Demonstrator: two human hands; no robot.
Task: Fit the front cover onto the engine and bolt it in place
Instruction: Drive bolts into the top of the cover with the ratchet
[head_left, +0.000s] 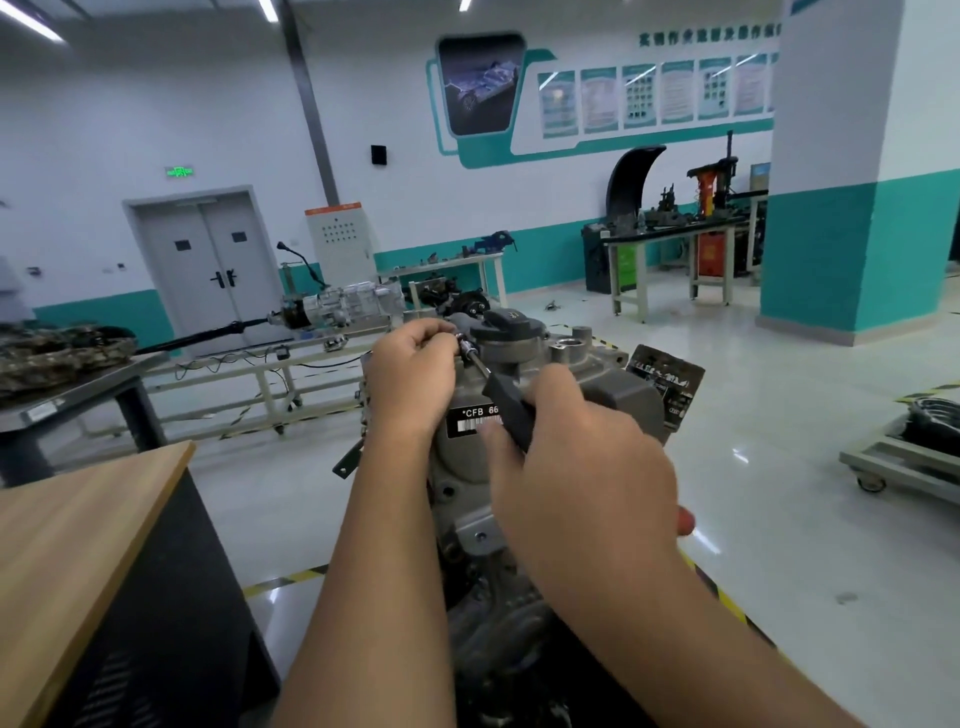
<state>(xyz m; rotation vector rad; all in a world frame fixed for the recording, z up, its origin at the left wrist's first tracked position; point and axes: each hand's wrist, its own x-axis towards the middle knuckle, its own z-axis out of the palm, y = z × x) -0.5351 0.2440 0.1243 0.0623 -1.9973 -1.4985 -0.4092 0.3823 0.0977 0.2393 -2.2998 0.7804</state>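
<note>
Fingers (431, 332) of the left hand (410, 374) are curled tight, pinching the socket end of a ratchet wrench (488, 382) against the top edge of the engine (613, 395). Just beyond those fingertips sits a black oil filler cap (506, 319). The left forearm rises straight from the bottom of the view, wrist slightly bent so the knuckles face up.

Right hand (582, 462) wraps round the wrench's black handle (511, 410), thumb lying along the handle's near side and the other fingers folded over it, hidden behind the back of the hand. The handle slants down from the left fingertips toward the right palm. The right forearm comes in from the lower right corner, crossing over the engine's flank.

Under both hands lies the front cover (467, 499), a grey casting already seated against the engine's near face; a black label (475, 418) reading "CFB 66" sits between the two hands. Whether a bolt is inside the socket cannot be told.

Left of the left forearm stands a wooden-topped cabinet (78, 530).
</note>
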